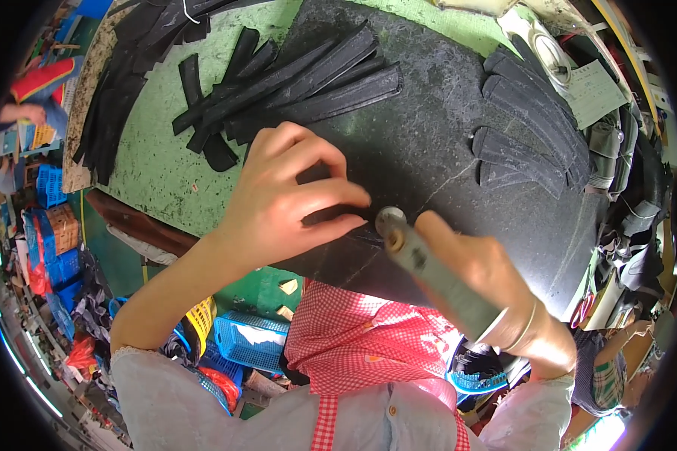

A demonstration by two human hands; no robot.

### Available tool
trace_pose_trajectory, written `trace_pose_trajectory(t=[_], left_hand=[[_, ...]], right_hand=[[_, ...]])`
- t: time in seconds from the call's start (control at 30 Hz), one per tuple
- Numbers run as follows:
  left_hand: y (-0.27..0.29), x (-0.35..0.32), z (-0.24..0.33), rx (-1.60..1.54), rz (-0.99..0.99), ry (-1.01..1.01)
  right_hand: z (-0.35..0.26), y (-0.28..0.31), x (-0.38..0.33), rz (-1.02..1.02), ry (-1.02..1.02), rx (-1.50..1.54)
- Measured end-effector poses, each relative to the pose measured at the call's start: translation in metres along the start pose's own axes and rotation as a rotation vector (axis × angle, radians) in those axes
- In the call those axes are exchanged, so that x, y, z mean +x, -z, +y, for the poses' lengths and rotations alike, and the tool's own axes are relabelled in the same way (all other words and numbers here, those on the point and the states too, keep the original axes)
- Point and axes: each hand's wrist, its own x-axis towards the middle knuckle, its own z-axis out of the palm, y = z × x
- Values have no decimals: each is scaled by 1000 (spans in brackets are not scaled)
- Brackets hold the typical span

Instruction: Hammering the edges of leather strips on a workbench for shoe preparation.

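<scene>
My left hand [282, 199] lies flat on the dark stone slab [459, 150] that covers my green desk [158, 165]. Its fingers [331, 192] pinch a small black leather strip [327, 216] and press it down so it cannot slide. My right hand [489, 274] is clenched around a grey cylindrical metal tool [429, 267], tilted so its round head meets the strip just beside my left fingertips. A fan of long black strips [293, 86] lies beyond my left hand, within reach. Curved black cut pieces [530, 124] overlap in a row to the right, kept apart from the fan. My red checked scarf [353, 338] hangs below.
</scene>
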Motion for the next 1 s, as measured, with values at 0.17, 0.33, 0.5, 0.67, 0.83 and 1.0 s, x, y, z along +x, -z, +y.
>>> trace_pose_trajectory(t=[0.17, 0.33, 0.5, 0.67, 0.83, 1.0], left_hand=[[0, -9, 5, 118, 52, -105], [3, -19, -2, 61, 70, 7], [3, -21, 15, 197, 97, 26], [-1, -33, 11, 96, 132, 127], [-6, -32, 24, 113, 147, 166], [-8, -33, 31, 211, 147, 152]], right_hand=[[-5, -1, 3, 124, 46, -149], [-5, 2, 11, 40, 40, -85], [-5, -9, 16, 20, 39, -83], [-9, 1, 21, 66, 26, 47], [-9, 2, 25, 94, 104, -21], [-9, 1, 30, 112, 117, -127]])
